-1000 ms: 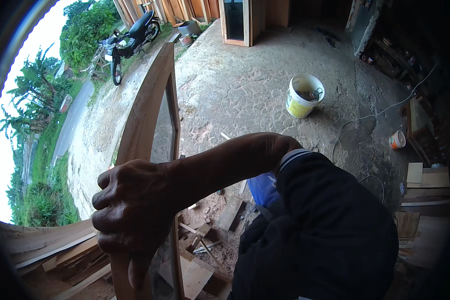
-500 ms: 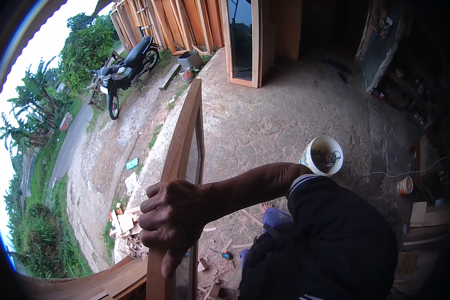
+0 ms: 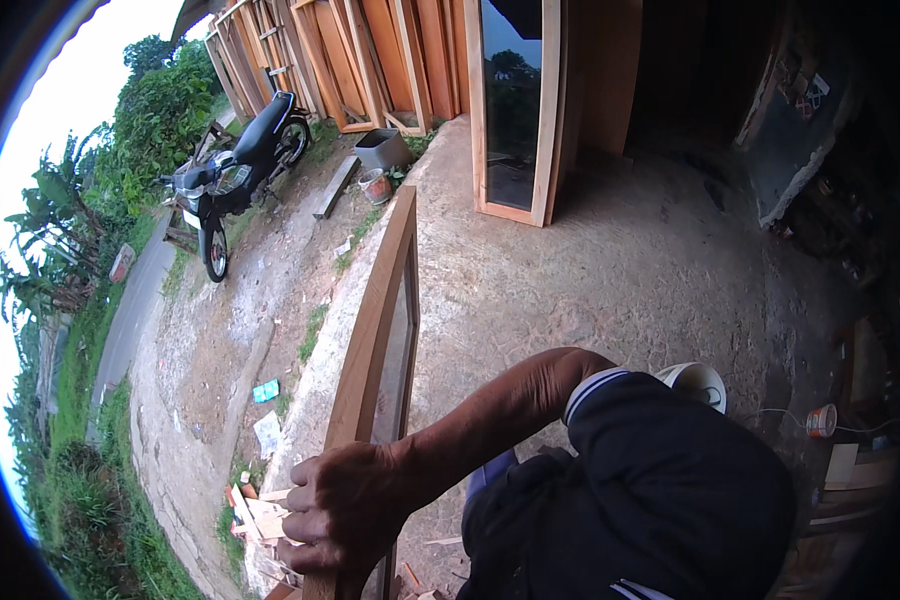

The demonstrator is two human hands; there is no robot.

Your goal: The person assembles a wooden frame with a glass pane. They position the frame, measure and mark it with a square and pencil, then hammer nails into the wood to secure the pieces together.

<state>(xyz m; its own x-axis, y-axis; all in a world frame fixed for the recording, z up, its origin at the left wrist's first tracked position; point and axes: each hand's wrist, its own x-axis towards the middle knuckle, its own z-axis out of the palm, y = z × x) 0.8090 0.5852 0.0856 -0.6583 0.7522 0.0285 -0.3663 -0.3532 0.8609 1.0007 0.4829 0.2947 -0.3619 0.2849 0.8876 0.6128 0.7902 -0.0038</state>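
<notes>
My right hand (image 3: 335, 515) is shut on the near end of a tall wooden window frame (image 3: 375, 320) with a glass pane. My fingers wrap over its left edge. My bare forearm reaches across from my dark short sleeve (image 3: 660, 480) at the lower right. The frame stands on edge and runs away from me over the concrete floor (image 3: 590, 290). My left hand is out of sight.
A motorbike (image 3: 235, 175) is parked on the dirt at the upper left. Wooden frames lean against the wall behind a glazed door frame (image 3: 515, 110). A white bucket (image 3: 695, 385) stands by my arm, an orange cup (image 3: 821, 420) to its right. Wood offcuts (image 3: 260, 505) lie below the floor's edge.
The view has swung toward the building and the leaning frames. The bucket now sits close behind my arm. My hand keeps its grip, lower in the picture.
</notes>
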